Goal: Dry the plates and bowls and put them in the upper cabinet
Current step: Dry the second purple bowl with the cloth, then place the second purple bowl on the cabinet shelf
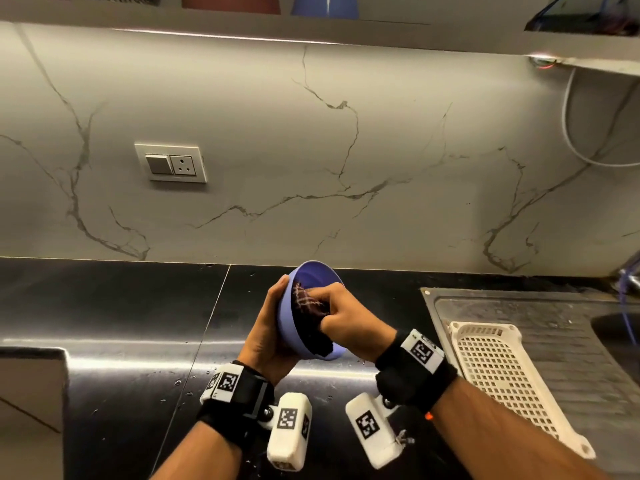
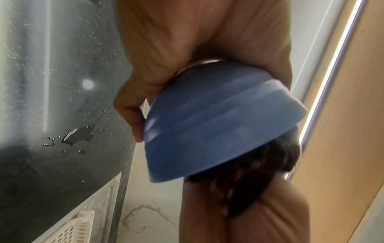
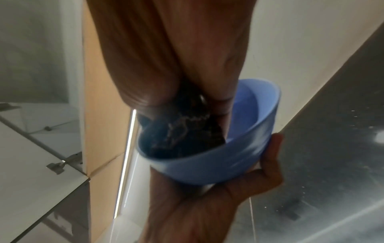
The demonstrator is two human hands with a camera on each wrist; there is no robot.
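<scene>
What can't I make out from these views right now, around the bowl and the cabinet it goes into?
- Bowl inside: the dark cloth and right hand cover it in the head view; the right wrist view is blurred.
- Left hand grip: its fingers are behind the bowl.
- Upper cabinet: cut off by the head view's top edge.
- White basket: its near end is behind the right forearm.

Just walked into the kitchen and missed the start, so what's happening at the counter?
A person is drying a blue bowl above the black countertop. The left hand cups the bowl from outside, tilted on its side, while the right hand grips a dark checked cloth and presses it into the bowl's inside. A white plastic drying basket sits on the sink's drainboard to the right. Water drops dot the counter.
</scene>
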